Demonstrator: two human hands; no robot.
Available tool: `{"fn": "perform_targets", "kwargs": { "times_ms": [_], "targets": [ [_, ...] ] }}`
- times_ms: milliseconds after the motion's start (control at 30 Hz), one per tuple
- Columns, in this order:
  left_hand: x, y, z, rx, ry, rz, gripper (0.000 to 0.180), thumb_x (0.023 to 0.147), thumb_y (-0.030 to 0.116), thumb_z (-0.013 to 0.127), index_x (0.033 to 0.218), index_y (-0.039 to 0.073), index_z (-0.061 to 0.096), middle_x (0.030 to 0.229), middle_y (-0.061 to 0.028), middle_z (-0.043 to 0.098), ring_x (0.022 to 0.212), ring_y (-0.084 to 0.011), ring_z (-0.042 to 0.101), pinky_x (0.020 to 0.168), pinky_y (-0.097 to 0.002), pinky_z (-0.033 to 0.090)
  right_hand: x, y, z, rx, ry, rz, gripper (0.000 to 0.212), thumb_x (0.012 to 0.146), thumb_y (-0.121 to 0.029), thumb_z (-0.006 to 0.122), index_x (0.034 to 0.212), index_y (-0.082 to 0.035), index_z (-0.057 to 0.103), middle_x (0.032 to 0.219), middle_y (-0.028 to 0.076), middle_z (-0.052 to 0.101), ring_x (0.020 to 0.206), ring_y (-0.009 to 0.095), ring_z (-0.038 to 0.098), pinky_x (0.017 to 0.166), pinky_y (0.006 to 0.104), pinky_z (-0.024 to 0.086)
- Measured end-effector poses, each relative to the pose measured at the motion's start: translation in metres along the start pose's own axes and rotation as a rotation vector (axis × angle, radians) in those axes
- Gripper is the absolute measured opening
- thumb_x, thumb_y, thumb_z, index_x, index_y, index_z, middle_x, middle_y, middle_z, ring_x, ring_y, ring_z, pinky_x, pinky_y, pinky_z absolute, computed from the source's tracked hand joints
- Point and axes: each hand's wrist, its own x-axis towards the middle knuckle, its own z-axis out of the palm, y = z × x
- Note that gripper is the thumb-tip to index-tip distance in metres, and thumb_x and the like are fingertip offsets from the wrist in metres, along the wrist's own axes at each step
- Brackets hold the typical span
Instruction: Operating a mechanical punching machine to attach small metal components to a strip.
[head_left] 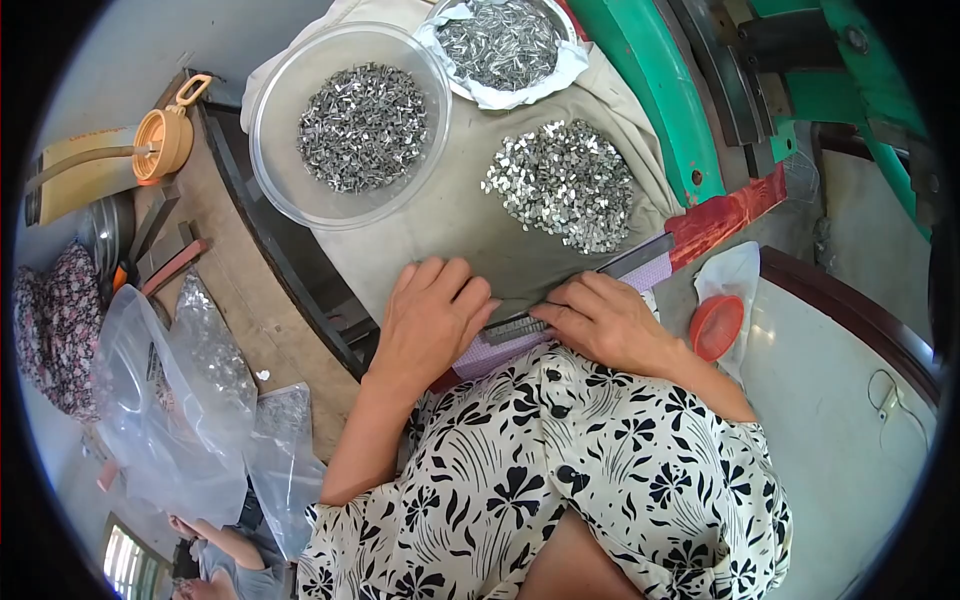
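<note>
Between my hands, at the near edge of a cloth-covered work surface, lies a narrow grey metal strip (517, 328) with a ridged row along it. My left hand (430, 315) is closed at its left end, fingers curled, the fingertips partly hidden. My right hand (608, 318) pinches the other end with thumb and fingers. Below the strip shows a purple pad (487, 354). Beyond my right hand, a pile of small shiny metal pieces (570, 185) rests on the grey-beige cloth (465, 215).
A clear plastic tub (262, 165) of small metal parts stands far left; a lined bowl (572, 70) of thin metal pieces is beside it. Green machinery (650, 90) borders the right, near a red bowl (717, 327). Plastic bags (170, 420) lie left. Another person (235, 560) is at lower left.
</note>
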Motion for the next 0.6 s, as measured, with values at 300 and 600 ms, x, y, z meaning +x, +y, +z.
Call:
{"fn": "perform_targets", "kwargs": {
  "times_ms": [300,600],
  "targets": [
    [-0.017,0.0,0.003,-0.018,0.013,-0.011,0.023,0.074,0.021,0.077,0.086,0.01,0.06,0.088,-0.0036,0.053,0.084,-0.0238,0.052,0.074,-0.0366,0.039,0.007,0.003,-0.008,-0.065,0.152,0.156,0.041,0.067,-0.005,0.078,0.107,-0.008,0.07,0.096,0.007,0.06,0.085,0.026,0.06,0.071,0.0367,0.051],
    [-0.021,0.004,0.0,-0.034,-0.024,-0.006,0.019,0.071,0.018,0.077,0.082,0.009,0.064,0.085,-0.0025,0.055,0.085,-0.0234,0.053,0.079,-0.0364,0.039,0.007,0.003,-0.009,-0.07,0.111,0.17,0.04,0.067,-0.003,0.077,0.106,-0.01,0.072,0.094,0.005,0.059,0.083,0.023,0.059,0.07,0.0348,0.05]
  ]
}}
